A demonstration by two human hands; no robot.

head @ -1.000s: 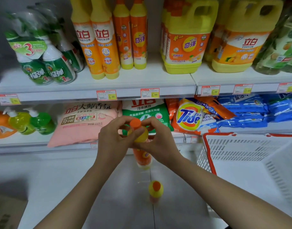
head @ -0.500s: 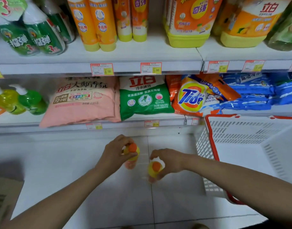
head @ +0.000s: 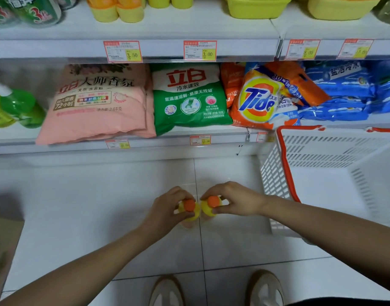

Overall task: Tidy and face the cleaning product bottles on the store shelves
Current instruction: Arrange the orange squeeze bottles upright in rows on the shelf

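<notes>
Orange-capped pair, upright.
Pose: left yellow plastic bottle (head: pixel 189 205) just beside right yellow plastic bottle (head: pixel 212 201), low over white tiled floor (head: pixel 79 206).

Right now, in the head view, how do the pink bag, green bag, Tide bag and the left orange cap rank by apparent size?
1. pink bag
2. green bag and Tide bag: too close to rank
3. left orange cap, smallest, though nearer the camera
</notes>
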